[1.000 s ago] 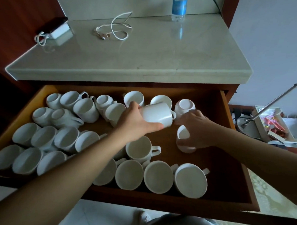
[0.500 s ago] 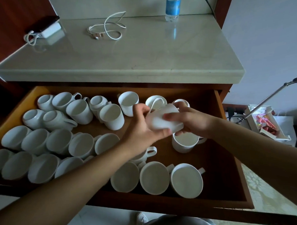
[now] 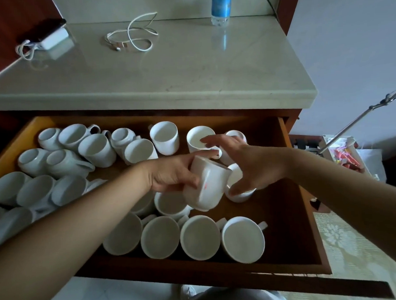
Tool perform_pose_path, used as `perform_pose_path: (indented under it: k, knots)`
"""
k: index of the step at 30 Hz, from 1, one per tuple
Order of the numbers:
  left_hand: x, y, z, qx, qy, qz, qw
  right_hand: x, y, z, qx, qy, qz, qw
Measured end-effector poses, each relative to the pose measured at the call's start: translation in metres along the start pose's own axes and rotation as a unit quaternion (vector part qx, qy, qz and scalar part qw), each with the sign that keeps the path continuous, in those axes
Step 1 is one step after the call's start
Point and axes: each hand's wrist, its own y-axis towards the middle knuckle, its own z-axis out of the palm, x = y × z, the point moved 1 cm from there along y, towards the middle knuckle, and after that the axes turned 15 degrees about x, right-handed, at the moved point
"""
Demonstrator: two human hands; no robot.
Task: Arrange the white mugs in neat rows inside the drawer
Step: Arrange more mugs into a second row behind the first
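Note:
A wooden drawer stands pulled out and holds many white mugs. My left hand grips one white mug above the drawer's middle, tilted with its base towards me. My right hand hovers just right of it with fingers spread, over an upright mug that it partly hides. A row of several mugs lies along the front. More mugs lie jumbled on their sides at the left. Upright mugs stand at the back.
Above the drawer is a pale stone countertop with a white cable, a charger block and a water bottle. A metal rod and a box of small items sit at the right. The drawer's right part is bare wood.
My left hand brought the held mug nearer and lower, turning its base towards me. My right hand let go of that mug and opened beside it.

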Motion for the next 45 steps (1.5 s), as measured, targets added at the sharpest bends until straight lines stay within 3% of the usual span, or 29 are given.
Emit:
perform_pose_path:
  k: [2, 5, 11, 18, 38, 40, 45]
  knots:
    - [0.002, 0.000, 0.004, -0.085, 0.050, -0.014, 0.995, -0.017, -0.005, 0.006, 0.020, -0.018, 0.074, 0.997]
    - [0.001, 0.006, 0.014, -0.176, 0.221, -0.061, 0.957, -0.035, -0.004, 0.022, 0.053, -0.062, 0.138, 0.987]
    - [0.004, 0.020, 0.030, -0.231, 0.359, -0.141, 0.893, -0.048, 0.010, 0.039, 0.013, -0.136, 0.114, 0.984]
    - [0.020, 0.028, 0.032, -0.271, 0.311, -0.079, 0.908, -0.050, 0.012, 0.035, -0.017, -0.147, 0.093, 0.985]
    - [0.024, 0.034, 0.028, -0.398, 0.297, -0.009, 0.868, -0.047, -0.018, 0.041, -0.078, -0.183, 0.168, 0.966]
    - [0.016, 0.030, 0.029, -0.385, 0.298, -0.015, 0.874, -0.045, -0.020, 0.041, -0.075, -0.178, 0.166, 0.967]
    - [0.004, 0.015, 0.036, -0.330, 0.251, -0.121, 0.902, -0.043, -0.021, 0.042, -0.084, -0.184, 0.157, 0.967]
